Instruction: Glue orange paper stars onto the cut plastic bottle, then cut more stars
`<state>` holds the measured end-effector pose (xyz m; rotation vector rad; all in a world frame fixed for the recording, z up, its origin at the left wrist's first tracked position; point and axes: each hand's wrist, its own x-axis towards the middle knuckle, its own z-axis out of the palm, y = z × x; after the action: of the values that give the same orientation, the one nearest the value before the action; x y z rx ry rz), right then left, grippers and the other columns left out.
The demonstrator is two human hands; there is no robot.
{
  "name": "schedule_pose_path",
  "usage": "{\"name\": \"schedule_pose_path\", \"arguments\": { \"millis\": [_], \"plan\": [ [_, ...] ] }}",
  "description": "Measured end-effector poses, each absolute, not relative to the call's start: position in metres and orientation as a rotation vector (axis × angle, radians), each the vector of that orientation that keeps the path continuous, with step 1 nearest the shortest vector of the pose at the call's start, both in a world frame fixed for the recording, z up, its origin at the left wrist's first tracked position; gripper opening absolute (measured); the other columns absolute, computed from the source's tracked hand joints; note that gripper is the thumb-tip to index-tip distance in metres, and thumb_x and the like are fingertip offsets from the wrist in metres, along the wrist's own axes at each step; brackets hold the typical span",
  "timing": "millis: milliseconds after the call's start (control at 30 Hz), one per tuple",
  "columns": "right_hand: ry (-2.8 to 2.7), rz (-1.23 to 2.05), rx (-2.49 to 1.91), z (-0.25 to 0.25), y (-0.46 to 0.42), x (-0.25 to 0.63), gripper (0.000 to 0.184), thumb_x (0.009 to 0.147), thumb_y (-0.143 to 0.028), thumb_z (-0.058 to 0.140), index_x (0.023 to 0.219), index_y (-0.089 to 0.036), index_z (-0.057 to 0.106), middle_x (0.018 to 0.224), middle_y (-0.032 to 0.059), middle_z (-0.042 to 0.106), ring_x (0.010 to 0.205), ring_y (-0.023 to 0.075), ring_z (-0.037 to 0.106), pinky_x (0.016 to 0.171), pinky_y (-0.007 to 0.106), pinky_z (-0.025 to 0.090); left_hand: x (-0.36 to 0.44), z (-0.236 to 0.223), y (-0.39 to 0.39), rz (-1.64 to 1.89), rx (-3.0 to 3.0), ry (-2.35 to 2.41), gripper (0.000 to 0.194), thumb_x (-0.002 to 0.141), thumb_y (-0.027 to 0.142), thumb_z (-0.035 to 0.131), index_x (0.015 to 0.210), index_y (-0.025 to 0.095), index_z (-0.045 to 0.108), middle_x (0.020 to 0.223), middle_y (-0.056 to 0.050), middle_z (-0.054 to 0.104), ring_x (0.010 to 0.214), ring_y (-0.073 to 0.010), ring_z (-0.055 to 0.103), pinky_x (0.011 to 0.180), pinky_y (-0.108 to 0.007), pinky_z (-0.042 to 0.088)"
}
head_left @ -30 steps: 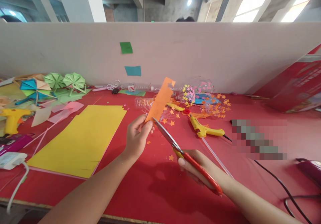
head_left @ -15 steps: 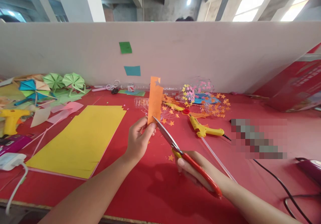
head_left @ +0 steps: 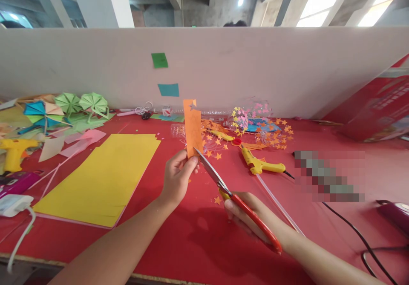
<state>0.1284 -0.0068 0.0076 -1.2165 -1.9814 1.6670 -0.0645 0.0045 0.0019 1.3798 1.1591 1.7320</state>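
Note:
My left hand (head_left: 179, 176) pinches the lower end of an orange paper strip (head_left: 193, 127), held upright above the red table. A star-shaped notch shows near the strip's top. My right hand (head_left: 247, 214) is wrapped round the red handles of a pair of scissors (head_left: 219, 180). Their blade tips touch the strip's lower part, just above my left thumb. Below the blades, a small orange paper star (head_left: 217, 200) lies on the table. More orange stars (head_left: 218, 156) are scattered behind my hands.
Yellow paper sheets (head_left: 105, 174) lie to the left, with folded paper umbrellas (head_left: 93, 102) behind. A yellow glue gun (head_left: 260, 164) rests right of centre, near a star-decorated plastic bottle (head_left: 243, 119). A pale partition (head_left: 204, 63) stands along the back; a black cable (head_left: 348, 229) runs at right.
The strip's top has tilted to the left and slightly down. Both hands and the scissors are almost where they were.

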Motion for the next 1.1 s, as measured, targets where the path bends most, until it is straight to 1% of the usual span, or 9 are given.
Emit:
{"name": "schedule_pose_path", "arguments": {
  "millis": [200,433,633,800,900,1033,1100],
  "plan": [
    [-1.98,1.65,-1.209,0.003,-0.007,0.13,0.054,0.08,-0.07,0.051,0.062,-0.021,0.034,0.052,-0.0077,0.033,0.043,0.0058,0.031,0.039,0.02,0.02,-0.066,0.001,0.005,1.736,1.385,1.139,0.018,0.081,0.026,0.055,0.065,0.019,0.056,0.057,0.003,0.052,0.055,-0.0098,0.049,0.055,-0.023,0.04],
    [-1.983,1.651,-1.261,0.001,-0.005,0.131,0.051,0.082,-0.062,0.054,0.061,-0.021,0.032,0.049,-0.008,0.035,0.043,0.0057,0.03,0.039,0.021,0.018,-0.067,0.0,0.006,1.744,1.378,1.117,0.019,0.082,0.025,0.055,0.064,0.019,0.055,0.057,0.003,0.053,0.055,-0.0099,0.049,0.056,-0.024,0.04],
    [-2.001,1.613,-1.276,0.002,-0.004,0.132,0.051,0.083,-0.065,0.05,0.062,-0.022,0.032,0.047,-0.0082,0.036,0.04,0.0054,0.032,0.039,0.021,0.019,-0.069,0.002,0.007,1.76,1.347,1.097,0.021,0.082,0.023,0.054,0.061,0.019,0.054,0.056,0.003,0.052,0.055,-0.0097,0.049,0.056,-0.024,0.041],
    [-1.992,1.625,-1.273,0.003,-0.003,0.132,0.054,0.081,-0.066,0.053,0.061,-0.022,0.029,0.046,-0.0088,0.034,0.039,0.0048,0.03,0.038,0.02,0.018,-0.073,0.003,0.009,1.787,1.271,1.071,0.02,0.081,0.022,0.055,0.061,0.019,0.054,0.056,0.003,0.053,0.054,-0.0096,0.048,0.055,-0.023,0.041],
    [-1.983,1.624,-1.298,0.003,-0.004,0.131,0.053,0.081,-0.065,0.054,0.061,-0.022,0.031,0.046,-0.0089,0.034,0.039,0.0048,0.029,0.038,0.021,0.018,-0.074,0.004,0.011,1.815,1.211,1.058,0.018,0.081,0.023,0.056,0.063,0.02,0.056,0.057,0.003,0.054,0.053,-0.0095,0.049,0.054,-0.023,0.041],
    [-1.957,1.645,-1.319,0.004,-0.004,0.13,0.051,0.083,-0.063,0.052,0.062,-0.022,0.03,0.047,-0.0089,0.032,0.04,0.005,0.029,0.038,0.02,0.018,-0.074,0.006,0.013,1.828,1.149,1.026,0.022,0.082,0.026,0.056,0.061,0.019,0.054,0.056,0.003,0.054,0.052,-0.0091,0.049,0.053,-0.023,0.04],
    [-1.933,1.641,-1.321,0.004,-0.005,0.129,0.052,0.081,-0.063,0.054,0.061,-0.022,0.029,0.05,-0.0088,0.03,0.041,0.0052,0.03,0.038,0.02,0.019,-0.073,0.006,0.013,1.784,1.144,1.01,0.024,0.082,0.029,0.056,0.061,0.019,0.054,0.056,0.002,0.055,0.052,-0.0091,0.049,0.053,-0.023,0.04]
  ]
}}
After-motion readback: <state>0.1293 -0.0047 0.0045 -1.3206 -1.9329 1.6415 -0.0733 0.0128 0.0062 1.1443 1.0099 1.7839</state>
